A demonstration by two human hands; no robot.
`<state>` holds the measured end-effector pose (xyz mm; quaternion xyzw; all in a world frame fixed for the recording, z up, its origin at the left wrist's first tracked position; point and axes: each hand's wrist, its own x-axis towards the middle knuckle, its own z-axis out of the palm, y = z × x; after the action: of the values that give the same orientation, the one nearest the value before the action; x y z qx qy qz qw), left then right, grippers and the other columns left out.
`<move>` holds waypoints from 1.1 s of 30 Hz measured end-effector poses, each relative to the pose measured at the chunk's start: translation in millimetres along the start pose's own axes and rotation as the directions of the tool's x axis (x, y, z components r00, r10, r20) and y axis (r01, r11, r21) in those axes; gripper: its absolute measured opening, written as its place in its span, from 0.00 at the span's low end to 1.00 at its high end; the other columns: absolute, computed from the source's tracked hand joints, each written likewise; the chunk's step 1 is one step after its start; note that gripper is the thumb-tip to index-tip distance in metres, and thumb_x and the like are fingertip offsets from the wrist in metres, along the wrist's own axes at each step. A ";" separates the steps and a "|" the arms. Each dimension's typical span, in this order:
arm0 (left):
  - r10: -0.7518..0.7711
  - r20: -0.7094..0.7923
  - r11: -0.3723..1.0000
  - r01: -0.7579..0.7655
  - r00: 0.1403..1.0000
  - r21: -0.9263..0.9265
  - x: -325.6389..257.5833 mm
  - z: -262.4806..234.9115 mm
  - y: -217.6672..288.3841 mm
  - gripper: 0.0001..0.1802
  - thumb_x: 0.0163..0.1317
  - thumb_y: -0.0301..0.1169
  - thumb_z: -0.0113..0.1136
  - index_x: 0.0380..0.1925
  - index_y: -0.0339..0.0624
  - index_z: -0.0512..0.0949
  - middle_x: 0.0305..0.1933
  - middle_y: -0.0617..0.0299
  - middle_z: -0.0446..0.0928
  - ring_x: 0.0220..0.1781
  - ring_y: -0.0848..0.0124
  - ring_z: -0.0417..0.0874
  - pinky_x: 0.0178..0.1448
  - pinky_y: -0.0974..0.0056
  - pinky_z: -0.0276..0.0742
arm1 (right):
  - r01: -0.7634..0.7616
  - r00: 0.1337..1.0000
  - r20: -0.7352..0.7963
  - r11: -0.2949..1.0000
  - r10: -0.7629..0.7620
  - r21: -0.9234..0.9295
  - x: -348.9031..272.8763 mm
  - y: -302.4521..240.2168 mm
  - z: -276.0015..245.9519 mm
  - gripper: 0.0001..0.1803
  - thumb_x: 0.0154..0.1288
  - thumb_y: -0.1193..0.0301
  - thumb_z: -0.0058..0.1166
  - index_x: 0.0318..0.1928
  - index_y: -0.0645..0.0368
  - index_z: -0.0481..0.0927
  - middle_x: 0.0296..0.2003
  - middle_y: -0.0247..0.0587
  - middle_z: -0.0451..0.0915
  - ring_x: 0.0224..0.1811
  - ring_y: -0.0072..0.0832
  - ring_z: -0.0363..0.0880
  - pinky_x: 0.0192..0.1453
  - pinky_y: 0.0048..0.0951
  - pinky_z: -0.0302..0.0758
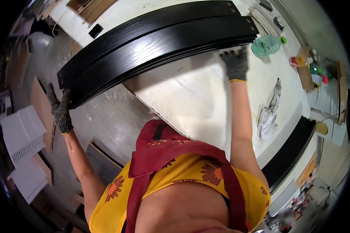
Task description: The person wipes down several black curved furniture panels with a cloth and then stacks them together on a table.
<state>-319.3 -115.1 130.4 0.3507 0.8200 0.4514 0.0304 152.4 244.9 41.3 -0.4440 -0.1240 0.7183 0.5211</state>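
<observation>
Two side-by-side stacks of long black wood-grain boards (144,52) lie across the worktable (190,93), their left end jutting past its edge. Small copper-coloured spots mark the board ends. My left hand (61,112), in a dark grey knit glove, is at the left end; its fingers are apart, one of them against the nearer stack's corner. At the right end, my gloved right hand (236,66) reaches to the near long edge with fingers spread. Its fingertips are at the stack's lower side; whether they touch it I cannot tell.
A green-tinted plastic bottle (266,45) lies beside the boards' right end. A crumpled cloth (269,116) rests on the table's right. More black strips (289,153) are stacked at the right edge. White panels (23,132) are piled at left, above the grey floor (109,110).
</observation>
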 end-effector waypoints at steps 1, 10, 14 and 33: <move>0.042 0.097 0.997 -0.036 0.994 -0.069 8.8 10.0 35.3 0.36 0.61 0.34 0.63 0.69 0.41 0.61 0.66 0.55 0.65 0.58 0.69 0.72 0.60 0.67 0.69 | -0.048 0.998 0.051 0.997 0.045 0.056 -1.6 25.9 -3.3 0.43 0.57 0.38 0.55 0.64 0.52 0.64 0.59 0.44 0.65 0.65 0.47 0.60 0.70 0.59 0.50; 0.178 0.896 0.981 -0.009 0.407 -0.191 140.7 224.9 140.3 0.40 0.59 0.50 0.62 0.66 0.40 0.64 0.62 0.56 0.72 0.62 0.65 0.70 0.69 0.66 0.60 | -0.443 0.847 0.347 0.896 0.402 0.045 -86.2 105.9 76.0 0.33 0.55 0.64 0.69 0.60 0.42 0.67 0.53 0.37 0.70 0.54 0.42 0.72 0.55 0.59 0.72; 0.042 0.976 0.945 0.309 0.215 -0.108 134.3 278.2 185.2 0.26 0.65 0.40 0.59 0.58 0.36 0.72 0.56 0.59 0.76 0.57 0.70 0.73 0.64 0.68 0.66 | 0.210 0.760 0.643 0.900 0.096 -0.382 -61.4 128.3 62.6 0.39 0.51 0.68 0.71 0.64 0.46 0.69 0.59 0.40 0.71 0.56 0.40 0.73 0.59 0.48 0.75; 0.412 0.830 0.900 -0.312 0.375 -0.305 188.1 243.7 95.8 0.26 0.73 0.42 0.40 0.66 0.40 0.65 0.70 0.60 0.65 0.71 0.69 0.63 0.72 0.65 0.57 | -0.267 0.717 0.677 0.963 0.166 0.046 -78.3 148.6 -7.3 0.20 0.71 0.70 0.46 0.61 0.61 0.66 0.51 0.46 0.75 0.53 0.43 0.75 0.62 0.48 0.71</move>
<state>-319.0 206.6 109.6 0.7002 0.5647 0.2398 0.3653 67.9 112.2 -18.3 -0.1313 -0.1981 0.8922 0.3841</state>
